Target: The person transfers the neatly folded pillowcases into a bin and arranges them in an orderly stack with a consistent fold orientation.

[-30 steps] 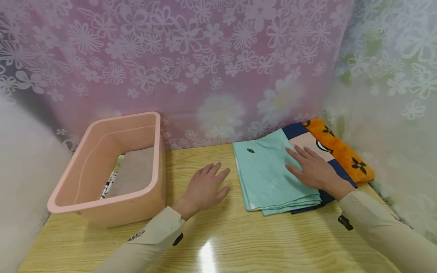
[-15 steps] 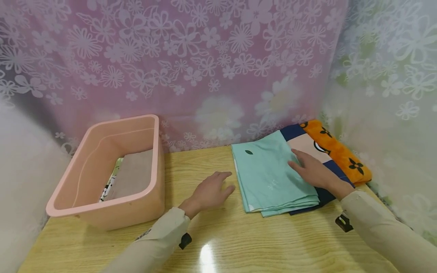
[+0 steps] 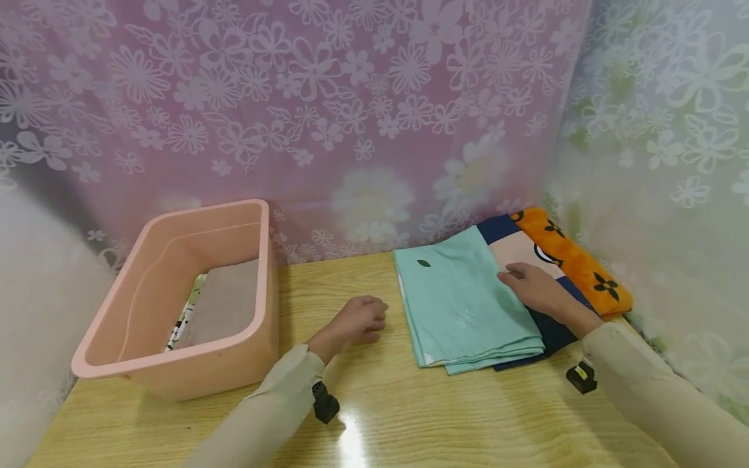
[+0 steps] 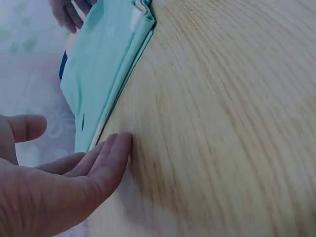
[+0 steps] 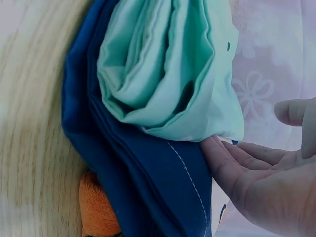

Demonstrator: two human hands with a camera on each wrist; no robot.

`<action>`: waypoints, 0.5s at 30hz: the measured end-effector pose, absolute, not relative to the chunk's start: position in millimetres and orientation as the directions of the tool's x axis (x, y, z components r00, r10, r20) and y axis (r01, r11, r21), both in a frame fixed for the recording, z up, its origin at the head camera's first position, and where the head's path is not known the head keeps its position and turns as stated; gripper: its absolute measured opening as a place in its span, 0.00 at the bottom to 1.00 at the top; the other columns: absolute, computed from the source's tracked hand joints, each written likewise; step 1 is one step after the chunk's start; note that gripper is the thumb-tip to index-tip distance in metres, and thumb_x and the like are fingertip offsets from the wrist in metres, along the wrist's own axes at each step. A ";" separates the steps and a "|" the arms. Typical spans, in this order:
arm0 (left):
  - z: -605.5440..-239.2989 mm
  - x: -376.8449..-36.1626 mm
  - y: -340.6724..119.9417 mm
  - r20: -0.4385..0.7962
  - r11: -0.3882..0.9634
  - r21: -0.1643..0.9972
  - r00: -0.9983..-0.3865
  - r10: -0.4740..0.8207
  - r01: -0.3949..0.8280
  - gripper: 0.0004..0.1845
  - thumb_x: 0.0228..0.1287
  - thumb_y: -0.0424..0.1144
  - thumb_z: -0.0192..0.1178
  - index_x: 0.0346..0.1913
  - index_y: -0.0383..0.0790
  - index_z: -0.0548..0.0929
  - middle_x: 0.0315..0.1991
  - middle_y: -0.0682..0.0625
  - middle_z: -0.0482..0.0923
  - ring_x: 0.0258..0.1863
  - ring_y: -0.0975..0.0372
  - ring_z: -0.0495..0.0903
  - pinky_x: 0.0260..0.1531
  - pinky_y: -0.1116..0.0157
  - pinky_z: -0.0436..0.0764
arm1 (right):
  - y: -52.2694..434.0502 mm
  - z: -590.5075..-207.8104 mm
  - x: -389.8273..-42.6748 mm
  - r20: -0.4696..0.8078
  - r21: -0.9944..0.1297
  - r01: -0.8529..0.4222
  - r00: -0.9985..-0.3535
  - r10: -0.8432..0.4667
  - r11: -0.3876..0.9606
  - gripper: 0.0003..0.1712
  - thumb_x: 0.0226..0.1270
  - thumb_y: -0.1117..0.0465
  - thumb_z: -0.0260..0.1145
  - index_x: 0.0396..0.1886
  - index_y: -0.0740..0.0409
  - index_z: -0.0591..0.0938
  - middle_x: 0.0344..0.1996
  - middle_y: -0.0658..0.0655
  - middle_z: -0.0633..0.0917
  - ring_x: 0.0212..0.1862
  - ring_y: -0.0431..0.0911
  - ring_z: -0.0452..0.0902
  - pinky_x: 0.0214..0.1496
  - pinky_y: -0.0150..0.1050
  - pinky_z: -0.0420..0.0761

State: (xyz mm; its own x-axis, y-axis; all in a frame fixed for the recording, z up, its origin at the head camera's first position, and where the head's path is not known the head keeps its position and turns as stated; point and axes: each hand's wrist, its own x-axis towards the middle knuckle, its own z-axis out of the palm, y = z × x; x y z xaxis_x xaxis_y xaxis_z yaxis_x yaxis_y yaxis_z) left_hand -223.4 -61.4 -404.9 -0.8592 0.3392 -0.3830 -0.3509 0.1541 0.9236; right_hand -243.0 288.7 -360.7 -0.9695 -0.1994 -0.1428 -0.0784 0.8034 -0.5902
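Observation:
A folded mint-green cloth (image 3: 462,299) with a small leaf print lies on the table, partly over a folded navy-and-cream cloth (image 3: 529,250). My right hand (image 3: 541,289) is at the mint cloth's right edge. In the right wrist view its fingertips (image 5: 212,145) touch that edge from the side, and the thumb (image 5: 289,112) stands apart. Left of the mint cloth, my left hand (image 3: 354,322) hovers over the bare wood, fingers softly bent and holding nothing. In the left wrist view its fingertips (image 4: 121,140) appear close to the cloth's near edge; contact cannot be told.
A pink plastic tub (image 3: 266,279) stands on the left of the wooden table (image 3: 409,416), holding a folded grey cloth (image 3: 228,302) and a black-and-white patterned one (image 3: 180,330). An orange towel (image 3: 585,273) lies far right. Flowered curtains (image 3: 351,130) hang behind.
Both hands have turned so their palms face inward, and their spread fingers have drawn together and bent. The right hand has lowered slightly to the mint cloth's edge. The cloths lie still.

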 end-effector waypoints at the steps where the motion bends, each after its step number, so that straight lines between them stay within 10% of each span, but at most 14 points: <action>1: -406.6 -224.6 -60.5 -0.391 0.126 0.920 -0.859 0.330 -0.371 0.29 0.72 0.43 0.52 0.69 0.31 0.61 0.57 0.37 0.71 0.51 0.51 0.76 0.47 0.55 0.79 | 289.7 -361.7 -244.5 -0.146 -0.594 -0.071 -0.970 -0.194 0.802 0.38 0.77 0.45 0.44 0.65 0.78 0.61 0.54 0.77 0.72 0.51 0.67 0.71 0.51 0.59 0.74; 6: -410.1 -230.0 -52.1 -0.441 0.015 0.890 -0.854 0.275 -0.455 0.29 0.69 0.41 0.54 0.68 0.30 0.64 0.57 0.36 0.73 0.50 0.48 0.78 0.46 0.55 0.80 | 293.6 -365.6 -250.1 -0.198 -0.656 0.014 -0.968 -0.154 0.755 0.32 0.77 0.48 0.45 0.59 0.77 0.67 0.37 0.67 0.76 0.38 0.55 0.74 0.41 0.44 0.79; 15: -414.6 -237.2 -35.5 -0.478 -0.083 0.853 -0.834 0.276 -0.516 0.27 0.67 0.40 0.54 0.63 0.27 0.67 0.51 0.35 0.77 0.46 0.47 0.81 0.43 0.54 0.81 | 294.4 -370.8 -258.3 -0.260 -0.643 0.058 -0.955 -0.145 0.764 0.36 0.76 0.48 0.48 0.61 0.81 0.66 0.45 0.67 0.76 0.44 0.55 0.74 0.48 0.47 0.79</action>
State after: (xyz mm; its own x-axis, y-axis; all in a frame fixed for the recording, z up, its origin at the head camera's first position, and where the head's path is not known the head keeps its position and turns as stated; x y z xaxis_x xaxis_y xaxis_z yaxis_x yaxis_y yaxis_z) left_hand -237.2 -35.5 -414.6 -0.8341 0.2758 -0.4778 -0.5159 -0.0832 0.8526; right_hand -258.3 294.4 -370.8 -0.9547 -0.1453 -0.2596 0.0585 0.7639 -0.6427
